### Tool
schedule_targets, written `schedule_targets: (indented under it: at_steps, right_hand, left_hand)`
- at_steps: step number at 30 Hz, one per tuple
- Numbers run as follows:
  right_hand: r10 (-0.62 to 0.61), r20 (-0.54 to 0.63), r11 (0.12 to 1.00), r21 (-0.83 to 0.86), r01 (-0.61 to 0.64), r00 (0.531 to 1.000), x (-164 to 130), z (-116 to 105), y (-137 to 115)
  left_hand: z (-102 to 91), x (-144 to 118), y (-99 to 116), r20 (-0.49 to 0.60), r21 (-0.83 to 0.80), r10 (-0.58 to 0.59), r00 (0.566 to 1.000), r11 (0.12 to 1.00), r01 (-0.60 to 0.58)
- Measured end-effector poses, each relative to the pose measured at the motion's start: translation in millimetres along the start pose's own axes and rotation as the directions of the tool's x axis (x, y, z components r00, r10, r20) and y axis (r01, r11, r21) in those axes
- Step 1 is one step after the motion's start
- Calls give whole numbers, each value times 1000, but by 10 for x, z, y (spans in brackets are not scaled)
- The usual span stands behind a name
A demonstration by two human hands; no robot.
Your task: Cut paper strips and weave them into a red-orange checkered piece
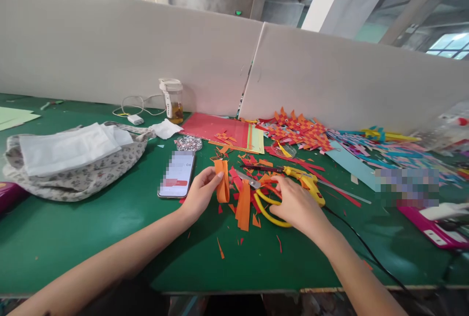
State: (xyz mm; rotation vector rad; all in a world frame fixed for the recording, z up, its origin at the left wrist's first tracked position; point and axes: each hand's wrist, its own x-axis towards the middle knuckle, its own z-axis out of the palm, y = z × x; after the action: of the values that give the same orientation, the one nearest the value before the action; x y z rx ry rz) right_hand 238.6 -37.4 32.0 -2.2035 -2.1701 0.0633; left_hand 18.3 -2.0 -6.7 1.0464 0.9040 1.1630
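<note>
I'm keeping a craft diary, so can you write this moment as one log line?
left hand: pinching orange paper strip | right hand: on yellow scissors | nearby: phone, paper scraps | surface: green table

Both bare forearms reach forward, converging. The left hand is raised slightly with thumb and fingers pinched together; the right hand lies palm-down, fingers curled, just beside it.

Orange paper strip; yellow scissors; green table.
</note>
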Motion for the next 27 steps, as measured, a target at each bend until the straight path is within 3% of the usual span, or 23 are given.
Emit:
schedule_targets:
  at_steps: [3, 5, 6, 7, 8, 9, 11, 16, 18, 20, 24, 27]
  right_hand:
    - [84, -180, 994, 87, -69, 980, 74, -145, 69]
    - [156, -290, 948, 311, -61, 944, 144, -182, 87]
    - [176, -304, 877, 481, -8, 936, 189, -176, 81]
    - [168, -285, 746, 662, 67, 944, 238, -156, 65]
    - [137, -237, 561, 819, 123, 962, 287, -124, 41]
    - [75, -177, 376, 917, 137, 981, 329, -85, 13]
    - [-64, -74, 161, 983, 84, 995, 374, -6, -45]
    - [-269, -24, 49, 998, 38, 963, 266, 94, -105]
    - [-262, -61, 50, 996, 77, 963, 220, 114, -94]
    - [-229, -82, 114, 987, 110, 970, 214, 140, -79]
    - [-112, -174, 378, 903, 204, 978, 253, 181, -73]
    - [-117, -298, 651, 698, 300, 947, 236, 160, -89]
  left_hand:
    - [-7, 2, 2, 29, 0, -25, 999, 1000, 25]
    - [-10, 5, -6, 35, 34, -12, 999, 999, 11]
    - [-11, 7, -13, 53, 57, -11, 999, 998, 8]
    - [-11, 7, -19, 76, 85, -17, 997, 996, 11]
    - [-12, 8, -25, 99, 119, -27, 995, 993, 16]
    - [-12, 8, -28, 120, 159, -41, 992, 987, 21]
    - [-18, 8, -24, 143, 241, -58, 988, 970, 22]
    - [-52, 15, 33, 162, 343, -93, 982, 939, 32]
    - [-67, 22, 49, 163, 352, -84, 983, 936, 22]
    - [-78, 29, 54, 156, 335, -48, 987, 942, -7]
    - [-93, 41, 63, 171, 286, -44, 984, 958, -7]
    - [-112, 53, 89, 186, 297, -2, 982, 953, -55]
